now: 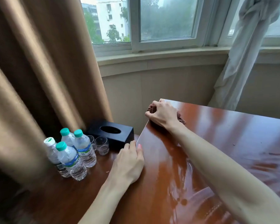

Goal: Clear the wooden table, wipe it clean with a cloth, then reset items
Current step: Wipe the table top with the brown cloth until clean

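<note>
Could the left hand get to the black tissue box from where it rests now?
Probably yes. The left hand rests at the table edge, and the black tissue box sits just beyond its fingertips with nothing between.

brown cloth [152,108] bunched at glossy wooden table's [217,143] far corner.

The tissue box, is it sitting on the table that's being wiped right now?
No, the tissue box sits on the lower surface beside the water bottles.

Four bottles [74,156], two glasses [101,145], one tissue box [113,135] and one cloth [153,108] are seen.
</note>
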